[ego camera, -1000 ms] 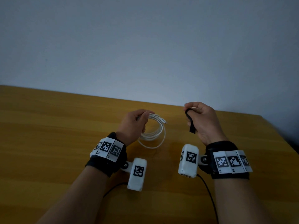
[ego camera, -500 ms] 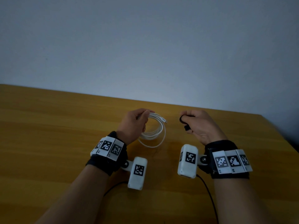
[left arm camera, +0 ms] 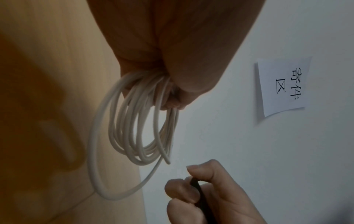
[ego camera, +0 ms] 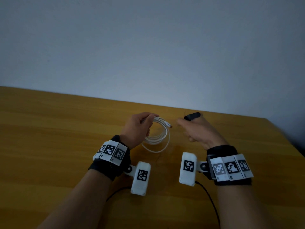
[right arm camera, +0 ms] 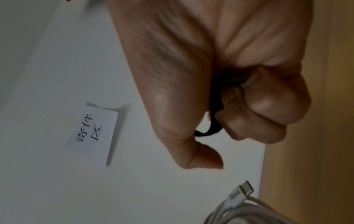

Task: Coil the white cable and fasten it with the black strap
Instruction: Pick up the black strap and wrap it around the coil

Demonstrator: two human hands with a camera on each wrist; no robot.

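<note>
Left hand (ego camera: 137, 128) gripping coiled white cable (ego camera: 159, 138), plug pointing right, right hand (ego camera: 196, 131) pinching black strap (ego camera: 192, 116)

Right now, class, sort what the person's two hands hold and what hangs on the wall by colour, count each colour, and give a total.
White: 2 (cable, paper note)
Black: 1 (strap)
Total: 3
The left hand holds the cable; the right hand holds the strap.

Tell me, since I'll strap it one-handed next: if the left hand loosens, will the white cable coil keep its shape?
Probably not. The white cable hangs in uneven loops from the left hand, one outer loop sagging wider, so it looks floppy and springy. Its free plug end sticks out and would likely flick loose. The black strap sits in the right hand.
</note>
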